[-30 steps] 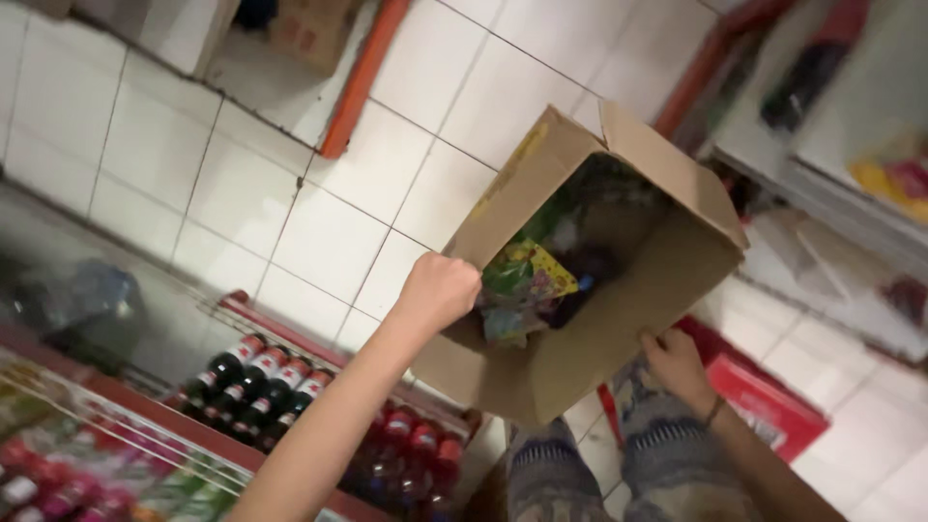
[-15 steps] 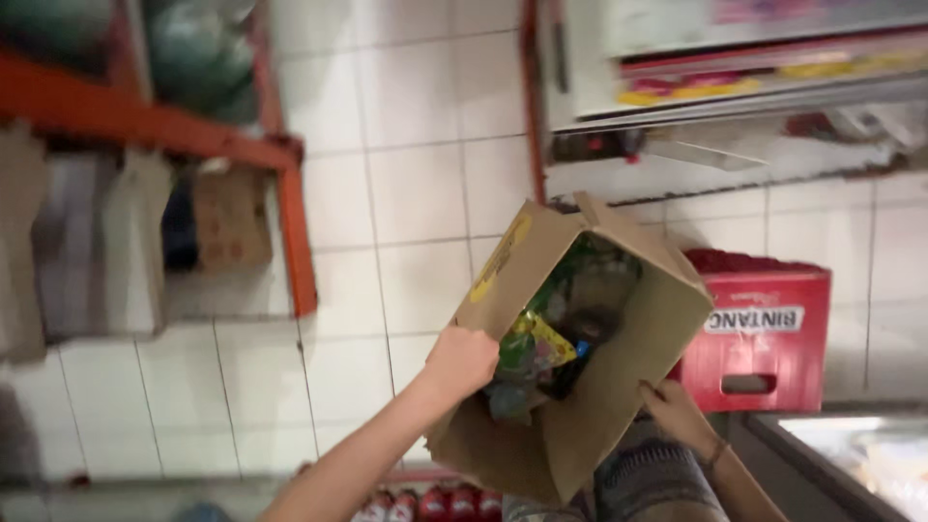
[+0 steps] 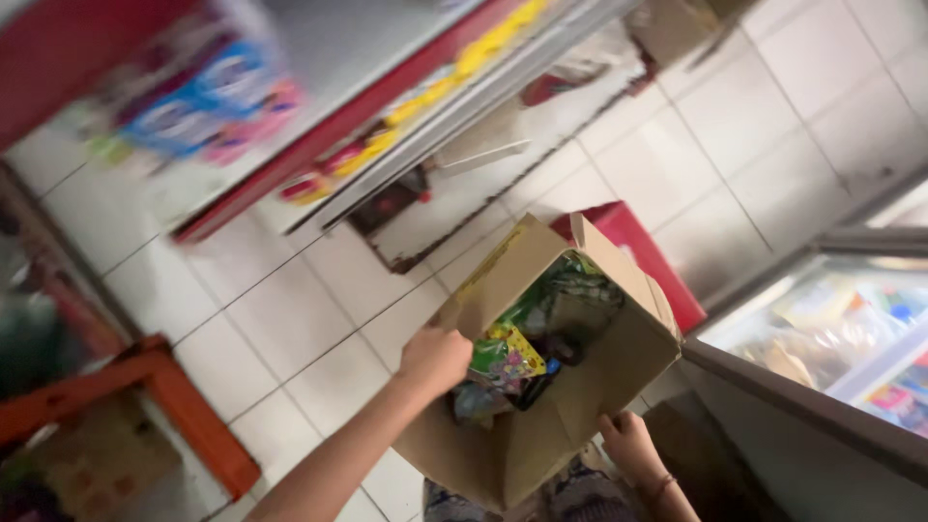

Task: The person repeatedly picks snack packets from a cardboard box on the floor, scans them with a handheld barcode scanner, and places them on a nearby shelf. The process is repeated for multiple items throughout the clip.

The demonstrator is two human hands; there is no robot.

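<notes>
The left hand grips the near-left rim of an open cardboard box, the right hand clasps its lower side — the box is held above the white tiled floor. Colourful snack packets fill it, and a red crate stands just behind.

Counts, as far as visible: 2 hands, left hand on the box rim, right hand under its side. 1 open cardboard box. Snack packets inside: several, approx. 4–5, too jumbled for an exact no. 1 red crate behind the box. 1 glass-top freezer. 1 orange shelf frame.
</notes>
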